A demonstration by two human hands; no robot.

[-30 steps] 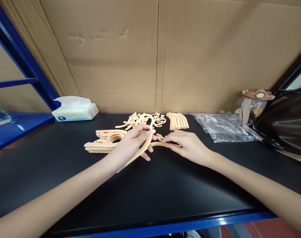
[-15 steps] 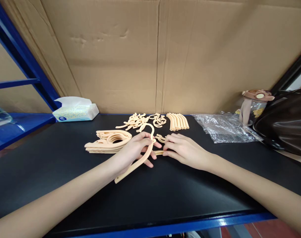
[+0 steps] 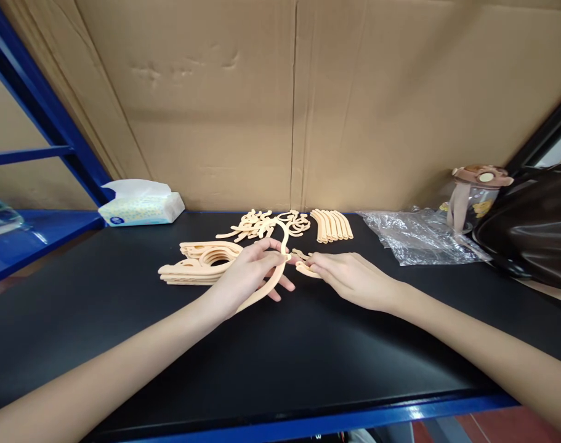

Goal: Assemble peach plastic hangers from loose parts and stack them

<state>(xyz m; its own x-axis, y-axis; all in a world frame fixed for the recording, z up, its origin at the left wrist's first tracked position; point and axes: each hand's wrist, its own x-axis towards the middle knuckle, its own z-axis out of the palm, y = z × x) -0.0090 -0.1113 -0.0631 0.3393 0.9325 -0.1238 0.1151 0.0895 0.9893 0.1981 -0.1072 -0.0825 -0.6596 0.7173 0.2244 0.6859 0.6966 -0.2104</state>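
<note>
My left hand pinches a beige hook joined to a curved arm piece; the hook curls up above the fingers. Just to its right, my right hand is closed on another beige curved piece, mostly hidden by the fingers. A small beige part lies beyond the right fingertips. Left of my left hand is a stack of beige folded hangers. Behind the hands are a loose pile of beige hooks and a row of curved arm pieces.
On the black table, a tissue pack stands at the back left. Crumpled clear plastic, a bottle with a brown lid and a dark bag are at the right. Cardboard rises behind.
My left hand has tilted the hook and arm piece slightly. My right hand has lifted its curved piece, whose end now points up toward the joint at the left fingertips.
</note>
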